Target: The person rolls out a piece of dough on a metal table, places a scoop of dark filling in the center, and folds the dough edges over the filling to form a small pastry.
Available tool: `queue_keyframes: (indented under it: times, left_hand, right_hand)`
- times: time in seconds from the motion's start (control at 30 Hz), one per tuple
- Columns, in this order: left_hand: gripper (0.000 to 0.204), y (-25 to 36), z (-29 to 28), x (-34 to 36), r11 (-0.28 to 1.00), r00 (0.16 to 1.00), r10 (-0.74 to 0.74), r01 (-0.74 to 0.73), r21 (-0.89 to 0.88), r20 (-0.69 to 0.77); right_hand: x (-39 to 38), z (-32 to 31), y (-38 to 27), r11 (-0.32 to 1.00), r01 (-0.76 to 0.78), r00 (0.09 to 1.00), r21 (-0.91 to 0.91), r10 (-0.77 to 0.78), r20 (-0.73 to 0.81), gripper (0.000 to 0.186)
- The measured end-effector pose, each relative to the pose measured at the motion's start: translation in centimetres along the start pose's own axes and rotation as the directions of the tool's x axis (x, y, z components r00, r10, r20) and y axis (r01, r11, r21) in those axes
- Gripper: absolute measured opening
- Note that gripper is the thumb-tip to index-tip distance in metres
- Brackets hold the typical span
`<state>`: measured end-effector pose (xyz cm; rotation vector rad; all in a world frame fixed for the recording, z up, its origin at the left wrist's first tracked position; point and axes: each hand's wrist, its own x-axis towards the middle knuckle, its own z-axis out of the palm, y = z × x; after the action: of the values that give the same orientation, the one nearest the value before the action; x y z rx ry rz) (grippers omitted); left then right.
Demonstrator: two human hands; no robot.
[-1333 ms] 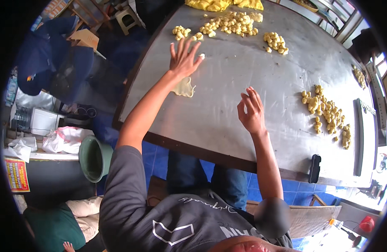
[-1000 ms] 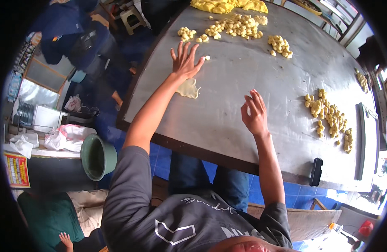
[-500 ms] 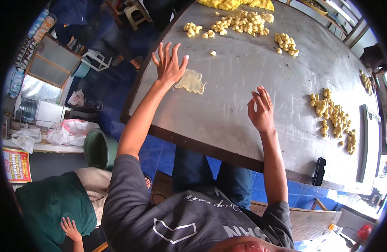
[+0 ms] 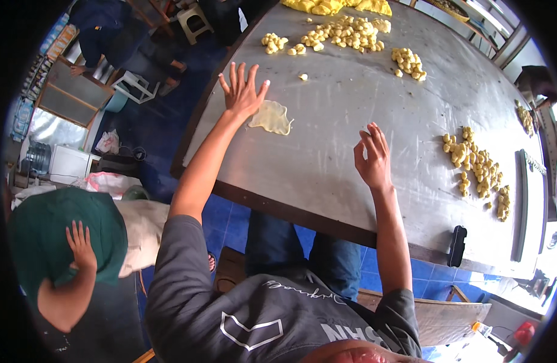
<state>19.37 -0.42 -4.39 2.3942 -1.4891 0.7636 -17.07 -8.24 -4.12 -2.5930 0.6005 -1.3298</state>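
My left hand [image 4: 242, 92] is over the left part of the metal-topped table [image 4: 296, 169], its fingers spread and nothing in them. Beside its palm and thumb lies a thin, pale, flattened sheet of dough [image 4: 272, 118] with a wavy edge. Out to the right, my right hand [image 4: 374, 158] is above the tabletop, empty, its fingers extended and the thumb apart from them. A single small dough ball [image 4: 303, 77] sits beyond the sheet. Whether either palm touches the table I cannot tell.
Small dough pieces are heaped at the far side [image 4: 354, 33], with another pile [image 4: 410, 63] nearby and a yellowish pile [image 4: 481, 163] at right. Yellow plastic [image 4: 333, 6] covers the far edge. A black case [image 4: 457, 246] lies by the near-right edge. A person in green [image 4: 61, 236] is at lower left.
My hands keep nearly the same pose. The person in green has moved up the left side and now covers much of the green tub. Another person at the back left has shifted into clearer view.
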Motion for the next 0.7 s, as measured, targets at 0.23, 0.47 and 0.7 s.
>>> queue_keyframes:
  times: [0.23,0.47,0.7]
  left_hand:
    - [0.061,1.5,1.0,0.0,0.995,0.997,-0.074,0.075,-0.061,0.022]
    - [0.06,2.2,-0.2,0.7,0.998,0.998,-0.036,0.034,-0.055,-0.047]
    - [0.057,2.6,-1.2,-0.4,0.997,1.0,-0.015,0.013,-0.075,-0.014]
  right_hand:
    - [0.0,0.1,0.1,1.0,-0.001,1.0,0.008,0.001,-0.002,0.03]
    - [-0.1,0.0,0.5,1.0,0.008,1.0,-0.003,-0.008,-0.005,0.031]
    - [0.1,0.1,0.4,1.0,0.003,0.999,-0.008,-0.003,-0.038,0.03]
